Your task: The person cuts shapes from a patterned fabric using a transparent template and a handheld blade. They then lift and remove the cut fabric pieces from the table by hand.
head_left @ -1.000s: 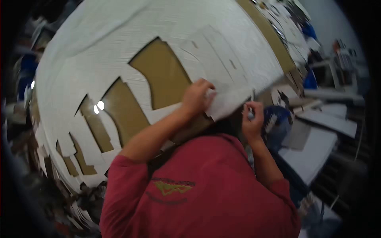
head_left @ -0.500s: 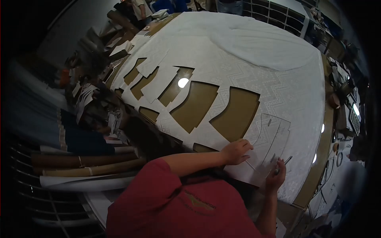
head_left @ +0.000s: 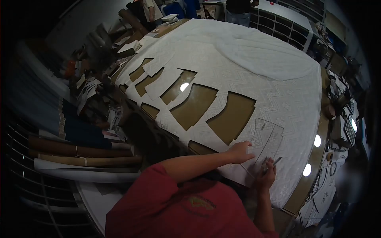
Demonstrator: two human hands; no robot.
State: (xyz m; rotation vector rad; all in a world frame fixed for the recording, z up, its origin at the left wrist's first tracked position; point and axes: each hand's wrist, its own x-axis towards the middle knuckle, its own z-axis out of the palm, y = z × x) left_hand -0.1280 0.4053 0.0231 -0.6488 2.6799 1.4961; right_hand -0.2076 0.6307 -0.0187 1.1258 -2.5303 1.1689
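A white patterned fabric covers a big brown table, with several curved pieces cut out of it. A clear plastic pattern template lies on the fabric near its front edge. My left hand rests flat on the template's near left edge, fingers spread. My right hand grips a pen whose tip touches the template's lower right edge. My red sleeves and shirt fill the bottom of the view.
Rolls of brown and white material lie stacked at the left, with scraps and cut pieces heaped along the table's left side. Shelving and standing people are at the far end. Tools and clutter line the right edge.
The view swung from a steep tilt to level. My left hand, which held a sheet edge a second ago, now lies flat on the template. The pen hand shifted slightly.
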